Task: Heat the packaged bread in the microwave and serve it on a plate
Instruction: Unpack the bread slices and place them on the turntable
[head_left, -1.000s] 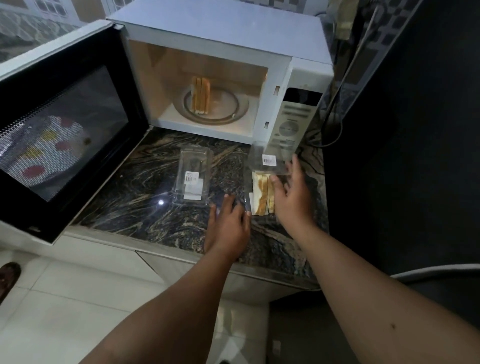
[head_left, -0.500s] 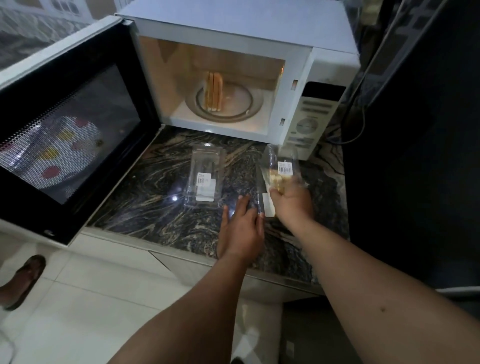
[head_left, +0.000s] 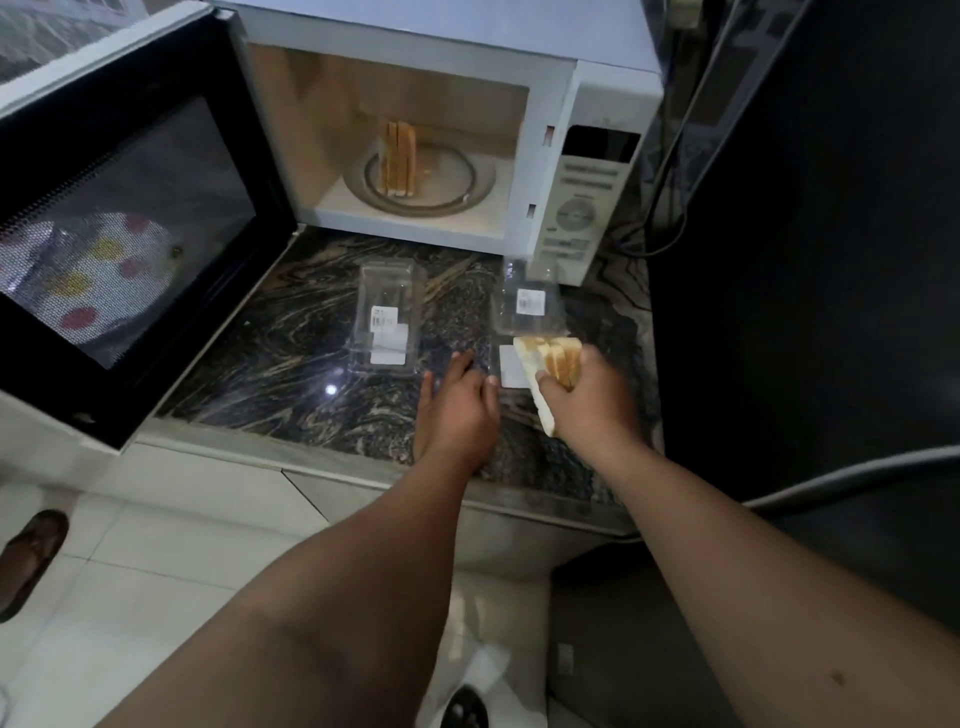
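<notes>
Nearest me, my left hand (head_left: 457, 410) lies flat and open on the dark marbled stone counter (head_left: 270, 374), fingers spread, pinning the near edge of the clear plastic clamshell pack w/ white labels (head_left: 524, 322), holding nothing. Just right of it my right hand (head_left: 587, 400) is clenched around a stack of pale sliced bread (head_left: 550, 364). That's the change: half a sec ago the slices were still down in that pack, now they're lifted clear & the pack looks empty, lid tipped up. Left of it a second clear clamshell pack (head_left: 387, 317), also emptied, lies on the counter. Further back the white microwave (head_left: 582, 197) stands w/ its black-windowed door (head_left: 124, 228) swung wide; a first batch of browned bread slices (head_left: 400, 158) stands on edge on the glass turntable (head_left: 441, 192). I read it as loading step nearly done: this stack prob goes in next, then shut door. No plate in clear view, unless that's the spotted shape behind the door mesh.
</notes>
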